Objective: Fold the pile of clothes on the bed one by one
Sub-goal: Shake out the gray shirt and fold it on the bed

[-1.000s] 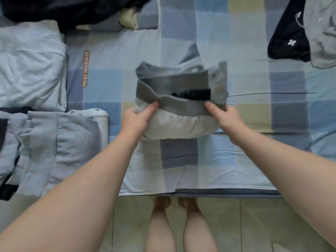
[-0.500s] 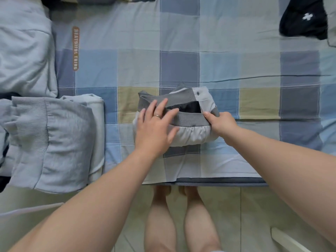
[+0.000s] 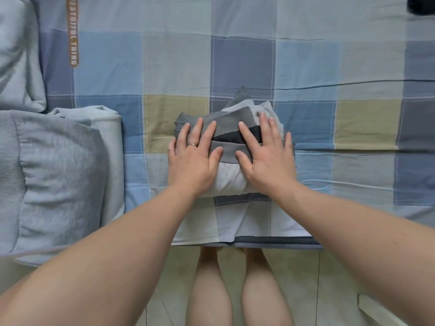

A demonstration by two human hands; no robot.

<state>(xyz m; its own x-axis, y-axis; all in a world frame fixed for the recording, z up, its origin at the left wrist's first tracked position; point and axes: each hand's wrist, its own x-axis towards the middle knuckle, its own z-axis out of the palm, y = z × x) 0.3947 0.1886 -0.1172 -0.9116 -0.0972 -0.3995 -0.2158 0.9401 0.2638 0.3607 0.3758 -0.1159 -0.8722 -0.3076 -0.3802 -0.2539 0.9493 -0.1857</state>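
A small folded garment (image 3: 229, 182), white with grey and black bands, lies on the checked bedsheet (image 3: 306, 67) near the bed's front edge. My left hand (image 3: 191, 158) lies flat on its left half with fingers straight and spread; a ring shows on one finger. My right hand (image 3: 266, 156) presses flat on its right half, fingers straight. Both palms cover most of the bundle. A grey ribbed corner (image 3: 239, 96) sticks out at the far side.
A stack of folded light-grey clothes (image 3: 58, 175) sits at the left, with more pale fabric (image 3: 16, 55) behind it. A dark garment (image 3: 421, 4) peeks in at the top right corner. Tiled floor and my legs show below the bed edge.
The bundle has been set down nearer the bed's edge. My hands went from gripping its sides to lying flat on top of it; the right hand let go last.
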